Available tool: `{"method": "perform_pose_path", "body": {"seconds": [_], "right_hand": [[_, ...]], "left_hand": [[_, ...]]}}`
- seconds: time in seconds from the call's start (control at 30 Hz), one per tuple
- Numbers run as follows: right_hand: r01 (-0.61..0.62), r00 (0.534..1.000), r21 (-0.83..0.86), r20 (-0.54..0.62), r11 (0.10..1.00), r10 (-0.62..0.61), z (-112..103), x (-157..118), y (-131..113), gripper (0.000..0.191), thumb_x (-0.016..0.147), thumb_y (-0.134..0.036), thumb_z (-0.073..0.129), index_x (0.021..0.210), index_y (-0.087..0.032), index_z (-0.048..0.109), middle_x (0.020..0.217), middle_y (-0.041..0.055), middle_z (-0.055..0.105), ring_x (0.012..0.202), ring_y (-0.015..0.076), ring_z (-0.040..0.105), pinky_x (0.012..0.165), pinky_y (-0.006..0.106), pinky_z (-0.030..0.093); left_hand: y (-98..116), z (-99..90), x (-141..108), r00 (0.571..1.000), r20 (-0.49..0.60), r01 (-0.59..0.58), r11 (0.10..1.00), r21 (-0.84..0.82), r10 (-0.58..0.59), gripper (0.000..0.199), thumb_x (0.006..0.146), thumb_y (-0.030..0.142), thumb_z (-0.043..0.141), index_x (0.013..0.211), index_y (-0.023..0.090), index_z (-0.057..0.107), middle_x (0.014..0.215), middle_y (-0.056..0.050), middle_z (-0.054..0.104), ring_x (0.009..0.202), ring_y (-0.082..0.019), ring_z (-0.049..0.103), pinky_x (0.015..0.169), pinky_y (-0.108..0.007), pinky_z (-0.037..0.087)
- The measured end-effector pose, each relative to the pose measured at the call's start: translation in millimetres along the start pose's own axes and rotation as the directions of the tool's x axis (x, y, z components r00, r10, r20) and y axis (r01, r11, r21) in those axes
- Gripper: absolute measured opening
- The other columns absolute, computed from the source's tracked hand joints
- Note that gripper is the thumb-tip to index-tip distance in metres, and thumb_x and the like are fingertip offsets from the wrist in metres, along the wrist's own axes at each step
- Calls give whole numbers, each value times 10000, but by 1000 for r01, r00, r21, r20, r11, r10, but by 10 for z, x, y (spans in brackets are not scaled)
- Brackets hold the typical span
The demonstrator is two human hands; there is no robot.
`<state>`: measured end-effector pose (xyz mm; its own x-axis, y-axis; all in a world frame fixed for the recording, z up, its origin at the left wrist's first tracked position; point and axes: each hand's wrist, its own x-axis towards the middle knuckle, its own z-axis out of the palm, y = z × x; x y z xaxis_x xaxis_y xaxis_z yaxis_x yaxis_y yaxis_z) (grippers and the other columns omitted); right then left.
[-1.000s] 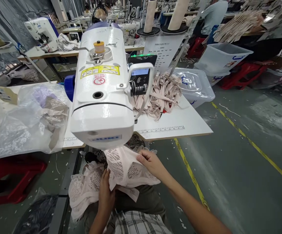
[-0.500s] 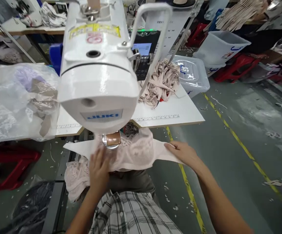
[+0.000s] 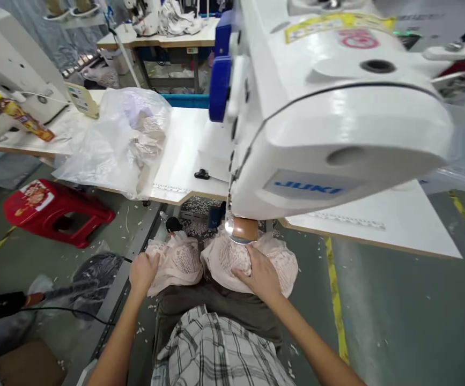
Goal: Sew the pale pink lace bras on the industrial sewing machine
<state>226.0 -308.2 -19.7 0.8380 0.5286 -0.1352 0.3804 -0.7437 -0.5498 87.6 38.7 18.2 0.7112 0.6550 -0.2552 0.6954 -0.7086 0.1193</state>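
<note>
Pale pink lace bras lie over the lap, below the head of a white sewing machine (image 3: 337, 134). One lace piece (image 3: 178, 262) is at the left, its outer edge pinched by my left hand (image 3: 142, 272). My right hand (image 3: 261, 272) grips the cup of another lace piece (image 3: 222, 262), just below the machine's copper-coloured plate (image 3: 245, 229). More pink lace (image 3: 286, 265) spreads to the right of that hand. The needle area is hidden behind the machine head and plate.
A clear plastic bag (image 3: 107, 145) rests on the white table (image 3: 179, 139), with small black-handled snips (image 3: 202, 174) nearby. A red stool (image 3: 55, 209) stands at the left, below a bottle (image 3: 25, 118).
The view has swung left. My right hand has let go of the pale band and moved to a cup near the plate. My left hand has shifted to the lace at the left.
</note>
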Motion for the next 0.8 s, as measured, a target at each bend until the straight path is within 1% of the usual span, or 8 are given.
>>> {"method": "perform_pose_path", "body": {"seconds": [0.13, 0.3, 0.37, 0.47, 0.57, 0.63, 0.73, 0.8], "right_hand": [[-30, 996, 89, -76, 996, 37, -76, -92, -43, 870, 865, -677, 522, 1509, -150, 270, 1527, 215, 357, 1393, 395, 366, 1069, 549, 401], [218, 974, 237, -118, 947, -194, -287, -24, -705, 878, 807, -681, 612, 1467, -163, 352, 1488, 229, 405, 1372, 396, 385, 1100, 545, 350], [423, 883, 305, 73, 853, -464, -314, 19, -1066, 931, 712, -703, 703, 1417, -158, 437, 1402, 202, 520, 1272, 346, 504, 1048, 440, 417], [581, 652, 300, 386, 757, -653, -399, 61, -1414, 551, 729, -693, 690, 954, -190, 691, 867, 40, 722, 779, 193, 652, 667, 262, 471], [605, 609, 224, 489, 764, -625, -654, -26, -1458, 552, 815, -687, 598, 577, -189, 581, 516, -43, 567, 498, 109, 495, 470, 233, 283], [625, 621, 200, 458, 754, -636, -917, -155, -1384, 557, 856, -650, 575, 549, -187, 537, 488, -52, 528, 474, 101, 449, 448, 243, 225], [602, 680, 158, 412, 782, -607, -1362, -363, -1208, 466, 892, -556, 592, 606, -189, 553, 526, -58, 545, 502, 100, 460, 450, 236, 231], [548, 723, 183, 387, 816, -572, -1636, -476, -1065, 390, 897, -510, 612, 669, -194, 586, 558, -63, 556, 527, 95, 473, 467, 214, 261]], "left_hand": [[-235, -5, -18, 994, 104, 23, 998, 63, -30, 382, 931, 414, 383, 746, 145, 582, 718, -135, 642, 637, -230, 592, 563, -288, 339], [178, -370, -608, 987, 99, -133, 988, 73, 126, 421, 968, 408, 298, 666, 200, 505, 679, -81, 608, 666, -214, 583, 589, -284, 303], [415, -523, -900, 948, 121, -296, 955, -3, 294, 426, 963, 461, 320, 657, 214, 485, 664, -46, 595, 668, -193, 577, 611, -281, 333], [604, -643, -1071, 847, 118, -442, 810, -386, 518, 433, 965, 482, 353, 646, 222, 487, 627, -13, 561, 606, -163, 543, 589, -269, 366], [675, -615, -863, 874, 79, -315, 684, -658, 479, 410, 902, 583, 451, 731, 236, 588, 720, -23, 618, 758, -205, 605, 756, -304, 477], [767, -550, -691, 854, 232, -115, 603, -790, 466, 428, 814, 647, 551, 729, 232, 615, 756, -34, 636, 843, -238, 620, 859, -359, 494], [999, -494, -596, 697, 530, 294, 481, -826, 483, 460, 726, 678, 636, 722, 218, 627, 731, -29, 622, 779, -231, 607, 803, -367, 508], [1193, -535, -611, 654, 552, 355, 435, -827, 517, 481, 722, 688, 639, 754, 208, 636, 737, -25, 605, 740, -204, 568, 759, -337, 487]]}}
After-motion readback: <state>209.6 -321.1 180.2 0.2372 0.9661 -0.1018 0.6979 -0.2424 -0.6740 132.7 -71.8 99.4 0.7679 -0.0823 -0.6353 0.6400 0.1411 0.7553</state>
